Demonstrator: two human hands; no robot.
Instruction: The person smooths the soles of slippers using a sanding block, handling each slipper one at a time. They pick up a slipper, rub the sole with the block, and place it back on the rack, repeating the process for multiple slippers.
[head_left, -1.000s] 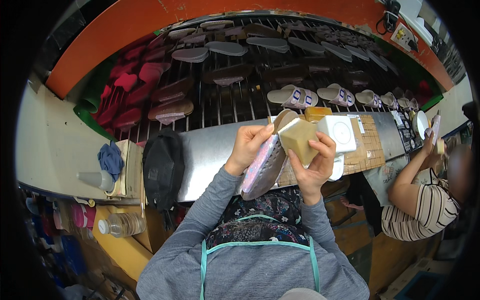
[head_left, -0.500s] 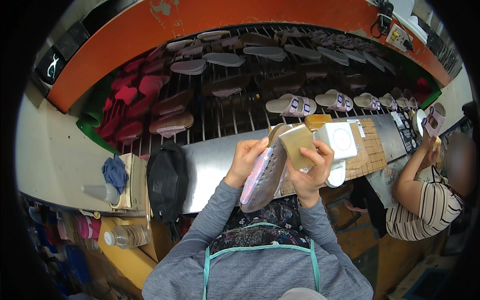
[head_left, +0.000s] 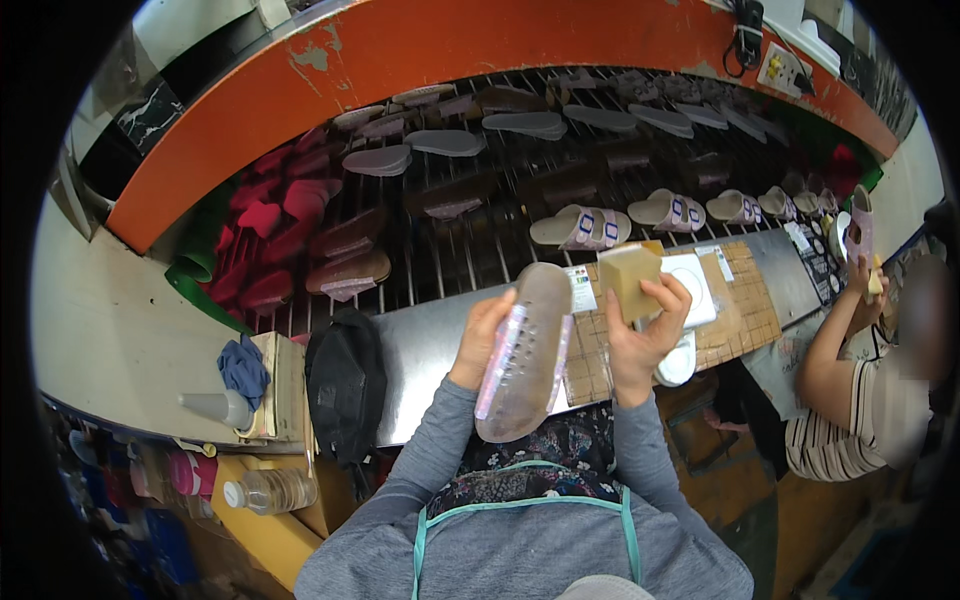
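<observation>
Holding a translucent sandal sole (head_left: 522,352) upright over the steel bench (head_left: 420,352), left hand (head_left: 482,340) wrapping its edge. Gripping a tan rectangular block (head_left: 629,281) in the right hand (head_left: 640,335), fingers closing round it, just beside the sole's top. Lying behind: a white square label (head_left: 692,288) on the chequered mat (head_left: 745,312). Resting left: a black pouch (head_left: 345,385).

A sandal (head_left: 522,352) is held upright in the left hand (head_left: 483,337), just left of a block (head_left: 629,280) in the right hand's (head_left: 640,335) grip, both above the desk (head_left: 430,350). A bag (head_left: 345,385) lies on the desk to the left. Behind runs a rack (head_left: 500,180) carrying soles. A co-worker (head_left: 860,390) sits at right.
</observation>
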